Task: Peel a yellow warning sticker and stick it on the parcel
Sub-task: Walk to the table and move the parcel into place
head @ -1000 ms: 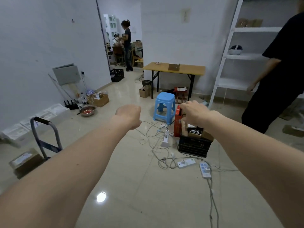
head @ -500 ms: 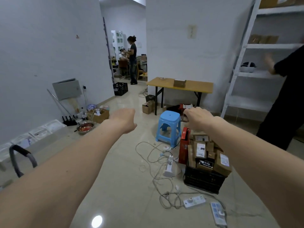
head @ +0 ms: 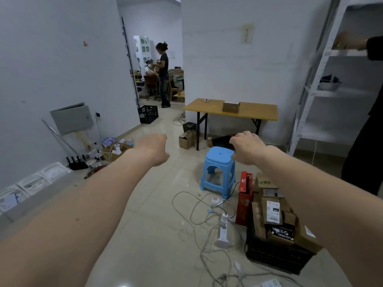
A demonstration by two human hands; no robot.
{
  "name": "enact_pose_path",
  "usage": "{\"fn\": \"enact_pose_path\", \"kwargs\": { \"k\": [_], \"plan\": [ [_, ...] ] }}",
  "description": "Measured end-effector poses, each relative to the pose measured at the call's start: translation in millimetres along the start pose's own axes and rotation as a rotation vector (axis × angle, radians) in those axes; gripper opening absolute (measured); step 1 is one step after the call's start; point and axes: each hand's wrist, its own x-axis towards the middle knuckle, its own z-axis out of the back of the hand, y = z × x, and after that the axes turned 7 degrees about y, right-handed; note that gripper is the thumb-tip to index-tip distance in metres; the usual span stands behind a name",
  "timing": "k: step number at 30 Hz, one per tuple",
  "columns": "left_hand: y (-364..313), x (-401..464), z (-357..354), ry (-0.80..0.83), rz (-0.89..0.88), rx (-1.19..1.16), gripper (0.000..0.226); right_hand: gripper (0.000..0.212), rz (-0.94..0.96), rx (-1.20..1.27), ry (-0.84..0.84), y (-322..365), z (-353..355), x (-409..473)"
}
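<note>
Both hands, left hand [head: 152,150] and right hand [head: 246,147], hang forward loosely curled, holding nothing. Far off, a parcel [head: 230,106] sits on the table [head: 257,113]; labelled boxes (print unreadable) fill a black crate [head: 275,255].

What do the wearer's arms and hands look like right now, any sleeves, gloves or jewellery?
Both arms are bare along the whole length in view: no sleeves show. The left hand and right hand wear no gloves, and no watch, bracelet or strap shows at either wrist. Only the backs of the hands face the camera, with the fingers mostly hidden, so rings cannot be ruled out. There are no cables or markings on them.
</note>
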Motion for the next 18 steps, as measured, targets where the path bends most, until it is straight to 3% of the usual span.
{"fn": "enact_pose_path", "kwargs": {
  "k": [10,18],
  "plan": [
    [120.9,196.6,15.0,-0.008,-0.057,-0.042,0.058,0.035,-0.04,0.101,0.041,44.8,31.9,207.3],
    [149.3,355.4,-13.7,0.023,-0.126,-0.03,0.058,0.044,-0.062,0.136,0.071,55.8,15.8,352.3]
  ]
}}
